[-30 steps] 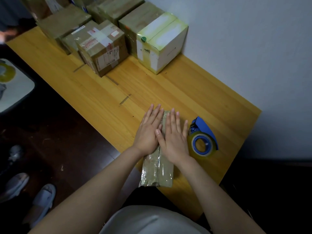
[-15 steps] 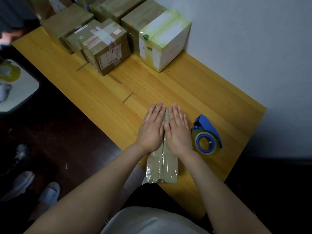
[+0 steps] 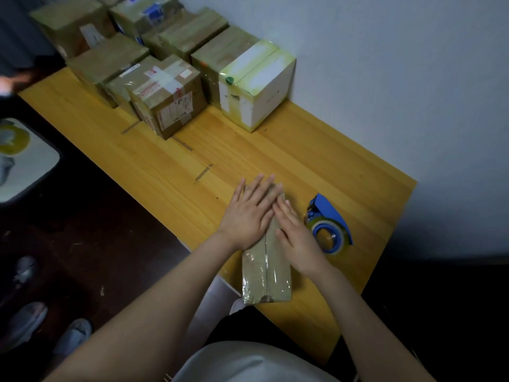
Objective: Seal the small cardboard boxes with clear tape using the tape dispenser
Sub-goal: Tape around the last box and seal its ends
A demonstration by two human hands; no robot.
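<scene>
both hands, left hand (image 3: 248, 213) and right hand (image 3: 296, 237), press flat-fingered on the box (image 3: 265, 274) near the tabletop's front edge, smoothing tape (dispenser (image 3: 329, 226) idle beside).

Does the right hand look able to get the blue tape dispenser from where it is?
Probably yes: the right hand rests flat on the box, and the tape dispenser lies right beside it, nothing between them.

A long yellow wooden table (image 3: 316, 161) carries a flat brown cardboard box wrapped in clear tape (image 3: 265, 274) at its near edge, a blue tape dispenser (image 3: 329, 226) just right of it, short tape strips (image 3: 202, 173) mid-table, and, far left, a cluster of taped brown cardboard boxes (image 3: 168, 103) beside a white taped box (image 3: 256, 86).
</scene>
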